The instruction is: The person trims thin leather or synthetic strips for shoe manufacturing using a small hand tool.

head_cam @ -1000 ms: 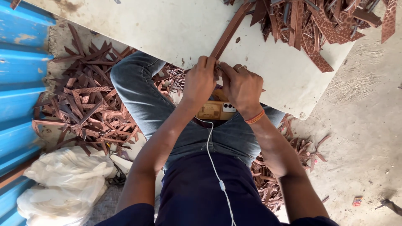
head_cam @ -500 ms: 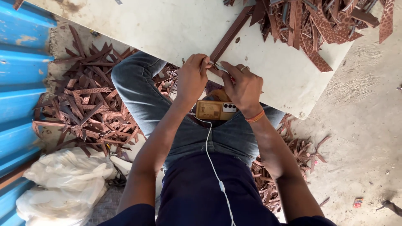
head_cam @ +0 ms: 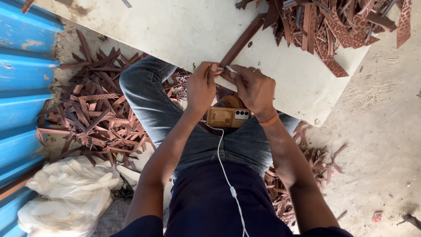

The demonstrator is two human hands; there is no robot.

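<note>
sitting on the ground here with my left hand (head_cam: 201,85) and my right hand (head_cam: 255,90) side by side at the near edge of the flat off-white board (head_cam: 175,30) that rests over my knees. both are closed in a pinch on the near end of a long narrow reddish-brown leather strip (head_cam: 242,40), which runs away from my fingers at a slant across the board, up and to the right. my right hand also has a small thin pale blade-like tool (head_cam: 230,69) poking out between thumb and fingers, its tip pointing at my left thumb, can't really tell what it is exactly. further out past my right hand, at the far right corner of the board, there's a heap of brown leather strips and textured offcuts (head_cam: 337,22). just under my wrists, on my lap, lies a tan rectangular phone (head_cam: 227,117) with a white cable (head_cam: 226,175) running down toward me over my dark shirt. thin orange band (head_cam: 268,120) on my right wrist. off to the left of my left arm the ground is covered with a pile of brown scrap strips (head_cam: 94,114), with crumpled white plastic bags (head_cam: 70,193) nearer me and a blue corrugated metal sheet (head_cam: 22,87) beyond. more scraps on the ground (head_cam: 307,162) by my right elbow.
</note>
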